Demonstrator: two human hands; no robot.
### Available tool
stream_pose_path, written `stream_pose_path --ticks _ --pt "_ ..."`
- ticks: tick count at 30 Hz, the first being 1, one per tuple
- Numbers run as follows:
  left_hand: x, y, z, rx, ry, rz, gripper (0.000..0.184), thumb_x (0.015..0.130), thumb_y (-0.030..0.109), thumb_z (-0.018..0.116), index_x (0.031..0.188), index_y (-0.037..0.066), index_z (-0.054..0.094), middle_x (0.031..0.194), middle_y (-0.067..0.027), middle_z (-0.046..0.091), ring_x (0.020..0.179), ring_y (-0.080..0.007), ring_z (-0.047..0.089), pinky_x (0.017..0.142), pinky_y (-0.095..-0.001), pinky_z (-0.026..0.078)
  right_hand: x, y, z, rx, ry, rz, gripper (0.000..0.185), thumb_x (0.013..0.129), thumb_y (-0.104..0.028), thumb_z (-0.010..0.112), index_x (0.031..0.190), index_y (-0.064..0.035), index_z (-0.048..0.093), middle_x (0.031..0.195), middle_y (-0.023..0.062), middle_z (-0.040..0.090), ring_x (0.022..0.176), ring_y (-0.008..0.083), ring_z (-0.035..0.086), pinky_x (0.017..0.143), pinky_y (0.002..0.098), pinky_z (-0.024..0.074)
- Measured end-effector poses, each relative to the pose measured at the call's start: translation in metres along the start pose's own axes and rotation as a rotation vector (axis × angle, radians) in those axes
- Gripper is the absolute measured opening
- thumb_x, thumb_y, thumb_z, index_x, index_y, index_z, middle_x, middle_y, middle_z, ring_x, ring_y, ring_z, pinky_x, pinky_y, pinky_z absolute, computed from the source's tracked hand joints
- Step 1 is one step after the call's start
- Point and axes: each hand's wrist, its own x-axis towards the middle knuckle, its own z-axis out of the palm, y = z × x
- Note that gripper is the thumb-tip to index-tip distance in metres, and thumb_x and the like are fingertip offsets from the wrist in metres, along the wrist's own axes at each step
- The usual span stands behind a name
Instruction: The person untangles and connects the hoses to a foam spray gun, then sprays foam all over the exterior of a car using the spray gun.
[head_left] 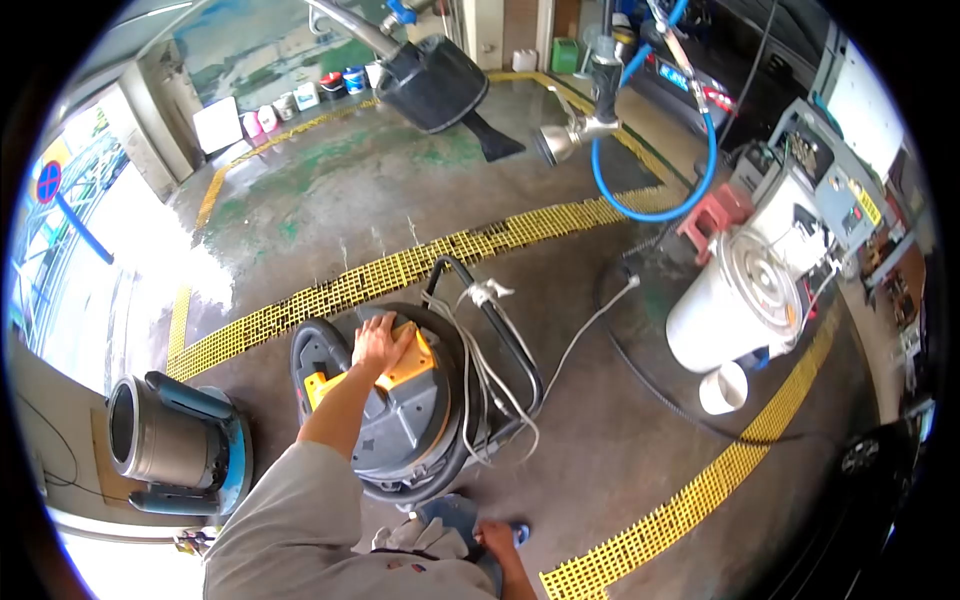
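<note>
My left hand [379, 345] rests on the yellow part [413, 358] on top of a grey and black vacuum machine [400, 425], its fingers spread over it. A black hose curls round the machine's left side and base. Pale cord [478, 375] is looped and tied on the black push handle [520, 365]. Low in the view, my right hand [494, 536] hangs near my body, below the machine and apart from it. Its fingers look curled, and I cannot make out whether they hold something.
A metal drum machine [165, 435] stands at left. White bucket [735, 300], small white container [723, 388] and red stool [715, 215] are at right. Yellow floor grating [380, 275] crosses beyond the machine. A blue hose [655, 215] and spray tool [575, 137] hang overhead.
</note>
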Motion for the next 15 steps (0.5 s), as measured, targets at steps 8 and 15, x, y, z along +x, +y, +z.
stream_pose_path --ticks 8,15 --pt "0.003 0.007 0.009 0.043 -0.031 -0.011 0.071 0.088 0.061 0.048 0.134 0.007 0.051 0.125 -0.0188 0.058 0.119 -0.0355 0.052 0.103 -0.0487 0.038 0.05 -0.083 -0.059 0.107 0.204 0.018 0.025 0.086 -0.022 0.064 0.089 0.0018 0.07 0.067 0.007 0.067 0.057 0.016 0.064 0.056 0.029 0.0511" --pt "-0.008 -0.013 0.004 0.028 -0.031 0.008 0.071 0.087 0.062 0.048 0.13 0.006 0.053 0.122 -0.018 0.06 0.117 -0.0345 0.054 0.099 -0.0488 0.039 -0.039 -0.504 -0.078 0.042 0.344 -1.089 0.024 0.095 -0.02 0.064 0.104 0.0014 0.067 0.077 0.0038 0.068 0.066 0.0075 0.057 0.062 0.0256 0.0485"
